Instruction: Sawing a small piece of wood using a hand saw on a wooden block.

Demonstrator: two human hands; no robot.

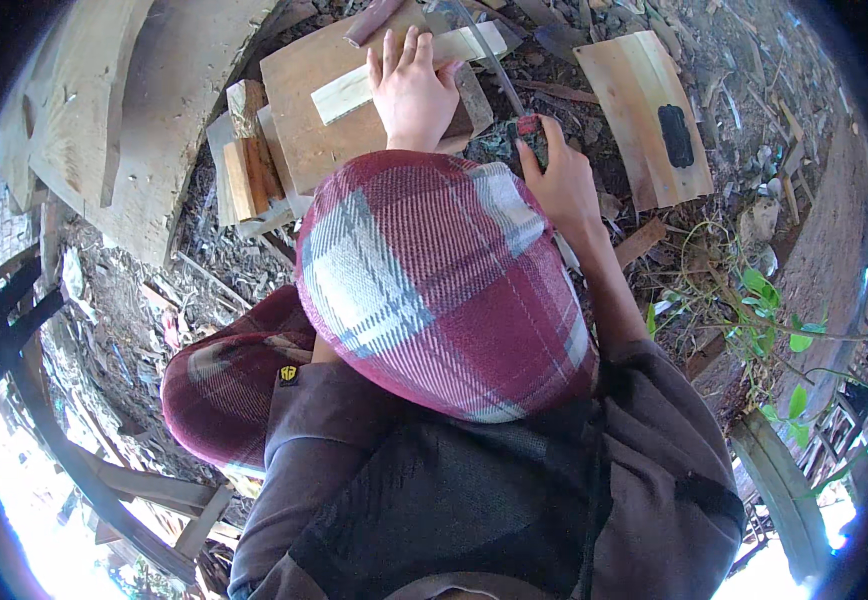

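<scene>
My left hand lies flat with fingers spread on a pale wooden strip. Under the strip is a wide brown board, resting on other wood pieces. To the right of the board, my right hand is closed around the red and black handle of what looks like a hacksaw. Its long thin metal bar reaches up and left, passing close to the strip's right end; whether it touches the wood I cannot tell. My plaid-covered knee hides the board's near edge.
Large planks lean at the left, beside short wood blocks. A dark reddish stick lies at the board's far edge. On the right, a curved board bears a black rectangular object. Chips litter the ground; a green plant grows nearby.
</scene>
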